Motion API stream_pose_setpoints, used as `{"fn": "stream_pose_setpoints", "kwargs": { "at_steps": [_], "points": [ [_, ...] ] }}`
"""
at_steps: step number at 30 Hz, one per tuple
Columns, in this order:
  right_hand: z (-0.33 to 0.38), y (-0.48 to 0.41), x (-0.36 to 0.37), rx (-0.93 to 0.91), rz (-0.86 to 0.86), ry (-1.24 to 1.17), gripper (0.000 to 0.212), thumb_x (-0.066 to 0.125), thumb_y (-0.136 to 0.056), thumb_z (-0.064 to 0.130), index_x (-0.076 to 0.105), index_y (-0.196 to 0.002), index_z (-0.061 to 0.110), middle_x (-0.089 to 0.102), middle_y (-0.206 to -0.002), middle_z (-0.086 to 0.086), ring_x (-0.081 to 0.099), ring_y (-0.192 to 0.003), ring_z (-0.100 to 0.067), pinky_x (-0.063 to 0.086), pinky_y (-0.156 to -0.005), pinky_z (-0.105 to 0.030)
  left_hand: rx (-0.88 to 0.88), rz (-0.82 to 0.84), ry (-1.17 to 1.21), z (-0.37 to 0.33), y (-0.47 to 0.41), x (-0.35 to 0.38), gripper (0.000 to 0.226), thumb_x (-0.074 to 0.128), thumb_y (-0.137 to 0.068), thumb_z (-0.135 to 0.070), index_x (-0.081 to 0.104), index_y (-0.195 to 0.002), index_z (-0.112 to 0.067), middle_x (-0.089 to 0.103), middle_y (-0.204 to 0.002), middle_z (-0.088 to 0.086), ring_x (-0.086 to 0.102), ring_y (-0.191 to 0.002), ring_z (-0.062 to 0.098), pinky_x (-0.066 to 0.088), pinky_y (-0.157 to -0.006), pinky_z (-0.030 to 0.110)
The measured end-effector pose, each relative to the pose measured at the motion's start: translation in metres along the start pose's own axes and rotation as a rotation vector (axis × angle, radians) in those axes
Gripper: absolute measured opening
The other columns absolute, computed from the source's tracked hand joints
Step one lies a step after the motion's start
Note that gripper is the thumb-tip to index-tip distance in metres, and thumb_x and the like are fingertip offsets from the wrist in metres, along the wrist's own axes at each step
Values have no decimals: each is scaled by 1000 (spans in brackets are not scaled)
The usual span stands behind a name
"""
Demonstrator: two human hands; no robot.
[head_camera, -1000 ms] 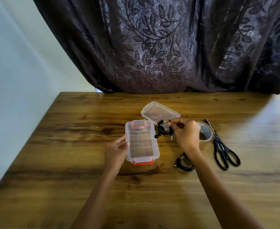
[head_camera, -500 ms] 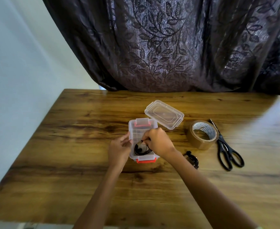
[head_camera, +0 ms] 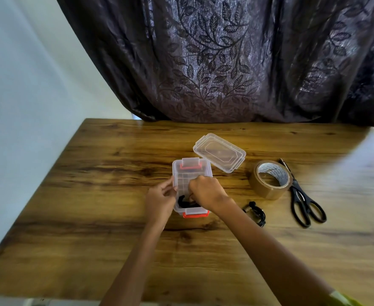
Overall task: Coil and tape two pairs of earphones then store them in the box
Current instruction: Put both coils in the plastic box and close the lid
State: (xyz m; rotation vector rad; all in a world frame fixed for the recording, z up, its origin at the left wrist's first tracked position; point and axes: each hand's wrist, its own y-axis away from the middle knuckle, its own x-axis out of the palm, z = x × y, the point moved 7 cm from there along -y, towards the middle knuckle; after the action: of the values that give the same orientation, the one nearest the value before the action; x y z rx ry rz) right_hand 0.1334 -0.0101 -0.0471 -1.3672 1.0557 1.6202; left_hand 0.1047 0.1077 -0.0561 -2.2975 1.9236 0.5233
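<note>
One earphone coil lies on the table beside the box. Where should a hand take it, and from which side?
Pinch the earphone coil across its bundled loop, from above: it lies flat on the table, apart from the tape roll and scissors.

Box [head_camera: 191, 173] mouth: near half blocked by right hand [head_camera: 206, 193] holding coil [head_camera: 185, 203]; far half open from above. Left hand [head_camera: 160, 195] grips the left wall. Right flank: loose coil [head_camera: 255, 212], tape [head_camera: 270, 184], scissors [head_camera: 305, 204] (last two touching). Lid [head_camera: 220, 152] bars the far-right corner. Open table [head_camera: 93, 184] wood lies left.
</note>
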Motion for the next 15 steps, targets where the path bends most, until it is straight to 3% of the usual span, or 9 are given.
{"fn": "stream_pose_setpoints", "kwargs": {
  "at_steps": [4,9,15],
  "points": [
    [-2,3,-2,6,-12,-48,13,58,-88,13,63,-94,3,66,-97,-14,64,-88,-27,48,-68,-31,-8,-1,11,0,0,0,37,60,-88,-11,58,-125,-16,69,-111,5,67,-89,14,57,-77,35],
    [-15,9,-3,5,-107,-246,16,57,-88,9,66,-102,6,68,-100,-12,66,-88,-25,56,-75,-34,-18,8,25,2,0,2,39,60,-88,-10,56,-127,-17,68,-113,6,67,-88,14,58,-73,35],
    [-56,48,-25,209,-441,-559,17,63,-87,13,69,-102,8,69,-101,-6,66,-85,-19,55,-77,-32,2,-21,-5,3,-1,0,39,60,-88,-12,56,-127,-17,66,-116,4,62,-81,2,55,-64,21]
  ]
}}
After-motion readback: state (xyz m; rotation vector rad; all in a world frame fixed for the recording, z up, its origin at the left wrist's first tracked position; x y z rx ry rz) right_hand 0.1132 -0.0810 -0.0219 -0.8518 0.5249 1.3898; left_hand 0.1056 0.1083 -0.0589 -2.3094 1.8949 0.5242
